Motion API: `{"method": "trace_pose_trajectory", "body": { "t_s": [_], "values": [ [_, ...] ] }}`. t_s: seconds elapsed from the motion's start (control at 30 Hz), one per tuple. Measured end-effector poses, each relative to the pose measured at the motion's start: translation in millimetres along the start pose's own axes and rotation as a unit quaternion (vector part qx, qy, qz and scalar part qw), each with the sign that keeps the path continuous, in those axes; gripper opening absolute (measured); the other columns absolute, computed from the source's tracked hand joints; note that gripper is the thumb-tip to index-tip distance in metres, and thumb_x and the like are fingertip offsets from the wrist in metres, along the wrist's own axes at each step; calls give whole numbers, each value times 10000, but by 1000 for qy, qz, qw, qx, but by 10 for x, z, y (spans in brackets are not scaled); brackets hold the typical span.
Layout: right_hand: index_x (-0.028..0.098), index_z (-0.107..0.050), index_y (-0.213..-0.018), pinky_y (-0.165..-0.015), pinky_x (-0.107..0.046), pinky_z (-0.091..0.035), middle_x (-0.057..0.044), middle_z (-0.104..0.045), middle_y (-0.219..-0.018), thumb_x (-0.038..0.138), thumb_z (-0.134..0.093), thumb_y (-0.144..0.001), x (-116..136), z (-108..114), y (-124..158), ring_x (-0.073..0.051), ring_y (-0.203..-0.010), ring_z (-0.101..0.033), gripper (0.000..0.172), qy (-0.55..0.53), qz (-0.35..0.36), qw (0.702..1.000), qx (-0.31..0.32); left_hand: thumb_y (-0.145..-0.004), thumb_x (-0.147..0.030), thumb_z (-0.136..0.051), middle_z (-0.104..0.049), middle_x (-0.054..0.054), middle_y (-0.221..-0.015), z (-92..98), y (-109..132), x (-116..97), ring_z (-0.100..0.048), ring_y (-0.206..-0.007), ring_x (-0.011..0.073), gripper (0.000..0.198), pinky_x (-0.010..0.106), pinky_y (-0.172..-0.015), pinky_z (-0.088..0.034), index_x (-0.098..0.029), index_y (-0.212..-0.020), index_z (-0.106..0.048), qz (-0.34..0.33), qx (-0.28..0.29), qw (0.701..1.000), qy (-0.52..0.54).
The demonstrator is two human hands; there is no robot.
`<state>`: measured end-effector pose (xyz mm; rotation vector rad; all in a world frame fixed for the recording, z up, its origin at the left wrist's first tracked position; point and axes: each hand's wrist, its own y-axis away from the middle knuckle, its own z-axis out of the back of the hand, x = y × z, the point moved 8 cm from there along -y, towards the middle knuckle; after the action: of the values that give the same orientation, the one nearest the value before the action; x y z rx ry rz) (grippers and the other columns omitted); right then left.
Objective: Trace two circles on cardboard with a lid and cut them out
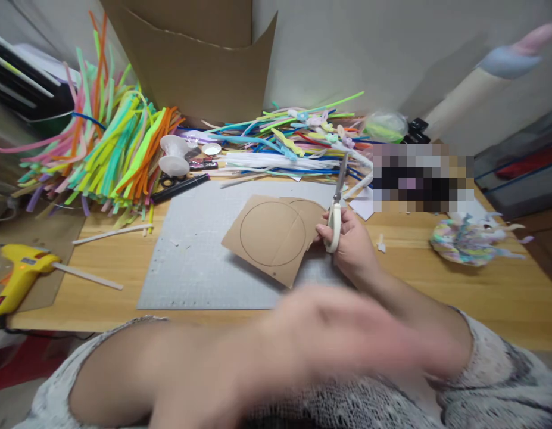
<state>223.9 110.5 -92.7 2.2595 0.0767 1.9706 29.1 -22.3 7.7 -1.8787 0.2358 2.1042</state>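
Note:
My right hand (354, 244) is closed around a pair of white-handled scissors (334, 223), whose blades point up and away from me. A piece of brown cardboard (271, 238) with a drawn circle meets the fingers of that hand at its right edge. The cardboard casts a shadow on the grey cutting mat (190, 256), and part of a second drawn curve shows behind its upper right side. Close to the camera, my left hand (342, 328) reaches across in front of my body. It is smeared by motion, so its fingers cannot be made out.
A bundle of coloured pipe cleaners (119, 155) stands at the left, with more pipe cleaners (284, 137) along the wall. A yellow glue gun (21, 271) lies at the left edge. At the right sits a fuzzy pastel craft piece (463, 241). Large cardboard (204, 65) leans behind.

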Motion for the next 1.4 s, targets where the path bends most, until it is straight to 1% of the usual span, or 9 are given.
{"method": "trace_pose_trajectory", "body": {
  "t_s": [0.07, 0.13, 0.23, 0.3, 0.4, 0.67, 0.87, 1.07, 1.4],
  "values": [
    [242, -457, -873, -478, -239, -483, 74, -542, -641, 320, -767, -603, 26, 28, -1, -103, -481, -554, 418, -5, 12, 1000, -12, -743, -335, -575, -515, 60, -1266, 234, -439, 78, -452, -1197, 310, 518, 449, -943, -424, -294, -1253, -499, -51, -25, 997, -45],
    [246, -457, -879, -487, -244, -488, 70, -540, -659, 313, -764, -613, 52, 23, 9, -106, -497, -558, 412, -11, 22, 1000, -12, -721, -277, -628, -453, 90, -1313, 685, -728, 233, -416, -1213, 285, 577, 457, -985, -364, -256, -1270, -451, -75, -184, 969, -143],
    [249, -467, -853, -520, -249, -502, 58, -530, -730, 304, -780, -598, 106, -27, 45, -98, -541, -549, 407, -5, 41, 999, -6, -692, -352, -690, -526, 129, -1205, 935, -952, 709, -490, -1130, 284, 692, 475, -943, -392, -187, -1294, -390, 41, -187, 973, -131],
    [250, -478, -822, -548, -246, -509, 48, -523, -767, 310, -785, -591, 162, -59, 77, -98, -587, -540, 389, 17, 65, 998, -6, -717, -400, -679, -617, 116, -1075, 831, -949, 1002, -582, -1008, 275, 588, 454, -868, -461, -161, -1212, -471, 149, -102, 983, 1],
    [256, -493, -818, -589, -244, -514, 43, -534, -772, 323, -773, -617, 230, -71, 106, -102, -627, -547, 352, 45, 97, 994, -8, -705, -385, -715, -693, 87, -908, 656, -846, 1118, -653, -841, 245, 432, 389, -780, -521, -140, -1040, -597, 232, -40, 963, 134],
    [186, -587, -852, -671, -333, -532, -3, -646, -730, 471, -733, -661, 124, -161, 127, -170, -661, -666, 373, -33, -2, 992, 121, -738, -303, -695, -716, 64, -937, 1031, -885, 994, -681, -812, 222, 354, 302, -726, -559, -149, -1048, -624, 154, -221, 933, 239],
    [159, -614, -847, -604, -296, -501, -37, -659, -736, 506, -722, -650, -26, -338, 272, -149, -652, -620, 413, 50, -85, 979, 176, -757, -288, -673, -706, 69, -1005, 964, -837, 986, -668, -902, 248, 372, 317, -775, -554, -162, -1102, -618, 169, -213, 925, 264],
    [173, -572, -874, -594, -283, -500, -24, -617, -755, 459, -765, -626, -137, -349, 308, -124, -616, -590, 425, -11, -119, 974, 190, -712, -279, -716, -722, 97, -915, 845, -800, 1010, -674, -877, 280, 425, 365, -758, -565, -126, -1097, -619, 222, -166, 916, 289],
    [182, -486, -966, -635, -261, -430, -34, -525, -807, 630, -522, -784, -136, -506, 451, -129, -704, -521, 486, 52, -10, 935, 351, -641, -231, -761, -728, 89, -873, 832, -750, 1003, -689, -798, 279, 567, 354, -687, -584, -141, -1172, -586, 248, -179, 913, 271]
  ]
}}
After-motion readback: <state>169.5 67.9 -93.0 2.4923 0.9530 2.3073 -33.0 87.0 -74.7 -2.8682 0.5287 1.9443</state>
